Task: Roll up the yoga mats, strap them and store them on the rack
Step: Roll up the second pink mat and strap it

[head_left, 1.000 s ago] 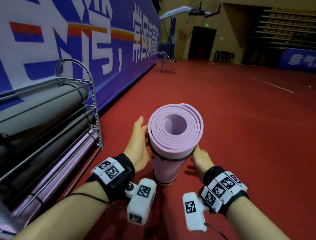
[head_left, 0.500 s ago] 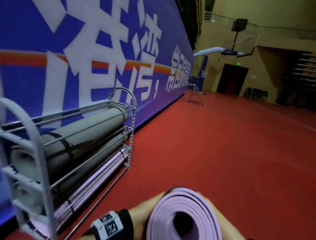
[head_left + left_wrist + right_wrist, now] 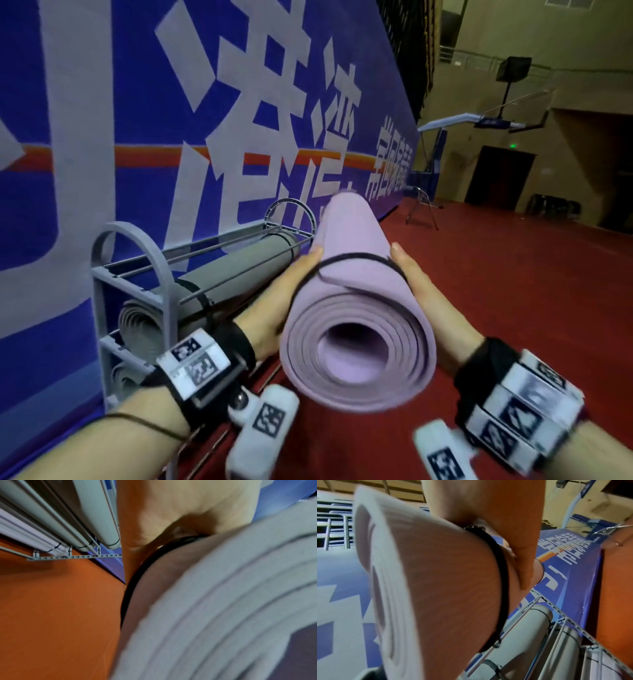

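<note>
Both hands, left (image 3: 287, 301) and right (image 3: 424, 301), clasp the strapped mat (image 3: 356, 274) from either side, held in the air beside the rack (image 3: 137, 260). Keep it level and lower it squarely between the rack's rails.

An indoor sports hall: a wide red sports floor (image 3: 513, 291) runs along a long blue wall banner with large white characters and an orange stripe (image 3: 239, 120). A folded basketball hoop stand (image 3: 455, 123) hangs at the far end near a dark doorway under a green exit light (image 3: 500, 178). A grey metal rack (image 3: 137, 274) beside the banner holds rolled grey mats (image 3: 233, 274).
</note>
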The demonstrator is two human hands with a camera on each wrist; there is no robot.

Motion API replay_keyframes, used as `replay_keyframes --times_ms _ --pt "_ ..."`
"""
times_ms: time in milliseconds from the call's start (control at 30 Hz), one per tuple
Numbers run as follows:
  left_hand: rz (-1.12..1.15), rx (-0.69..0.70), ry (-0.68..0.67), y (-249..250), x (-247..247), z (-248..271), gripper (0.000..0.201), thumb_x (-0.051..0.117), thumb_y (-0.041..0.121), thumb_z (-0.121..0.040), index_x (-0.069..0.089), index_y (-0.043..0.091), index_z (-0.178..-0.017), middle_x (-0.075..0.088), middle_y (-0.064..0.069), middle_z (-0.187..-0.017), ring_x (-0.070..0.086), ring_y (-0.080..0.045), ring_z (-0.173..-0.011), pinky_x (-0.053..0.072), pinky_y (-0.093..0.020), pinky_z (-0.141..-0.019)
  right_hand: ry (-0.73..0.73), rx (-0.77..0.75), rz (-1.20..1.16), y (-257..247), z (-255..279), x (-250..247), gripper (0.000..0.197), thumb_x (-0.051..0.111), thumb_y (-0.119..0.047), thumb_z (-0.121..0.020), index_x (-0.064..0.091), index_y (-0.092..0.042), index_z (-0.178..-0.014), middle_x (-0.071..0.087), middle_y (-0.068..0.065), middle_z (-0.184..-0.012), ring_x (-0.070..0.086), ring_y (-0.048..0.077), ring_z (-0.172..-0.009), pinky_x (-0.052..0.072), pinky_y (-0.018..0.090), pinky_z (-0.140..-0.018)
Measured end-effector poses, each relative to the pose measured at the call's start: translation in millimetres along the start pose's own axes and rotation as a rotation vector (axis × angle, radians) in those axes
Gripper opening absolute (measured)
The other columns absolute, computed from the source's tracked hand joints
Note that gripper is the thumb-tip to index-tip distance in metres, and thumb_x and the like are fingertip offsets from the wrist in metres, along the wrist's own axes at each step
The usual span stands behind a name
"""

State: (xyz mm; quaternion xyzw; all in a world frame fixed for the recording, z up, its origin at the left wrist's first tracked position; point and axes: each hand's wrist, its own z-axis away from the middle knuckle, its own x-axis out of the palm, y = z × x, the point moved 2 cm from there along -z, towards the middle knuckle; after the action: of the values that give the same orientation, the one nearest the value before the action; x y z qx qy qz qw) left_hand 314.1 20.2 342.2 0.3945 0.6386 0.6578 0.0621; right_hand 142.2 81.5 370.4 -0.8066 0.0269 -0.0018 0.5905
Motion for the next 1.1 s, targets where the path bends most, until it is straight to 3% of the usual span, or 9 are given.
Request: replay_keyframes --times_ms 167,367,500,600,700,800,867,967,1100 --pt "-0.076 0.13 0.074 37.8 -21.5 7.4 0.051 0.054 0.047 -0.088 0.059 0.016 -0.128 0.071 -0.01 -0.108 0.069 -0.019 -0.091 0.055 -0.032 -0.077 -0.029 -0.037 0.04 2.8 -48.3 27.6 0.071 0.062 -0.063 -0.082 0.059 -0.011 -0.13 0.062 0.012 -0.131 0.062 0.025 -0.118 0.047 0.043 -0.102" --pt "-0.062 0.035 0.143 49.8 -59.5 -0.7 0.043 0.051 0.05 -0.093 0.072 0.013 -0.102 0.072 -0.014 -0.093 0.069 -0.022 -0.08 0.053 -0.037 -0.077 -0.111 0.043 -0.017 28.9 -95.1 53.7 0.038 0.048 -0.043 -0.099 0.066 -0.016 -0.119 0.071 0.006 -0.115 0.067 0.019 -0.106 0.05 0.037 -0.092" --pt "-0.064 0.016 0.225 54.0 -85.7 -28.5 0.042 0.054 0.05 -0.092 0.074 0.013 -0.094 0.071 -0.014 -0.095 0.068 -0.023 -0.082 0.052 -0.036 -0.077 -0.061 0.083 -0.06 53.1 -125.8 63.9 0.056 0.051 -0.056 -0.093 0.061 -0.014 -0.128 0.068 0.012 -0.12 0.063 0.027 -0.113 0.049 0.044 -0.098" --pt "-0.048 0.04 0.238 50.8 -105.2 -38.1 0.041 0.049 0.044 -0.095 0.076 0.015 -0.089 0.071 -0.013 -0.091 0.066 -0.022 -0.081 0.051 -0.036 -0.078 -0.221 0.177 -0.14 80.0 -128.9 67.7 0.066 0.036 -0.066 -0.096 0.046 -0.022 -0.143 0.06 0.007 -0.136 0.057 0.023 -0.126 0.049 0.039 -0.1" --pt "-0.044 0.019 0.285 40.4 -128.9 -40.0 0.043 0.046 0.044 -0.094 0.074 0.016 -0.079 0.068 -0.011 -0.077 0.063 -0.023 -0.07 0.048 -0.035 -0.072 -0.349 0.336 -0.259 104.4 -122.9 72.4 0.092 0.062 -0.07 -0.081 0.018 -0.036 -0.154 0.046 0.003 -0.15 0.053 0.026 -0.13 0.05 0.049 -0.098" --pt "-0.039 0.084 0.345 38.3 -144.1 -39.8 0.041 0.046 0.047 -0.093 0.067 0.013 -0.086 0.062 -0.01 -0.075 0.058 -0.022 -0.07 0.046 -0.035 -0.073 -0.27 0.392 -0.343 105.5 -133.6 73.2 0.126 0.08 -0.062 -0.069 -0.005 -0.03 -0.156 0.041 0.004 -0.152 0.057 0.031 -0.125 0.049 0.054 -0.097" --pt "0.002 0.17 0.346 39.7 -143.2 -34.1 0.059 0.041 0.059 -0.093 0.062 0.006 -0.109 0.068 -0.016 -0.093 0.067 -0.025 -0.084 0.05 -0.038 -0.083 -0.217 0.366 -0.375 96.8 -136.7 75.5 0.123 0.079 -0.064 -0.069 0.003 -0.024 -0.157 0.046 0.007 -0.148 0.058 0.031 -0.124 0.049 0.054 -0.098" --pt "0.062 0.436 0.397 50.9 -140.9 -20.5 0.089 0.034 0.077 -0.084 0.049 0.003 -0.133 0.055 -0.024 -0.132 0.061 -0.031 -0.114 0.049 -0.045 -0.096 -0.244 0.256 -0.352 76.0 -128.9 92.5 0.088 0.063 -0.068 -0.076 0.044 -0.015 -0.145 0.059 0.014 -0.136 0.058 0.03 -0.124 0.05 0.05 -0.1" --pt "-0.249 0.833 0.637 65.5 -136.5 8.0 0.059 0.063 0.052 -0.074 0.043 0.023 -0.121 0.052 -0.008 -0.128 0.055 -0.015 -0.119 0.047 -0.033 -0.101 -0.101 0.25 -0.396 68.1 -120.0 114.9 0.07 0.058 -0.059 -0.084 0.053 -0.01 -0.134 0.064 0.017 -0.126 0.063 0.032 -0.116 0.058 0.049 -0.085"
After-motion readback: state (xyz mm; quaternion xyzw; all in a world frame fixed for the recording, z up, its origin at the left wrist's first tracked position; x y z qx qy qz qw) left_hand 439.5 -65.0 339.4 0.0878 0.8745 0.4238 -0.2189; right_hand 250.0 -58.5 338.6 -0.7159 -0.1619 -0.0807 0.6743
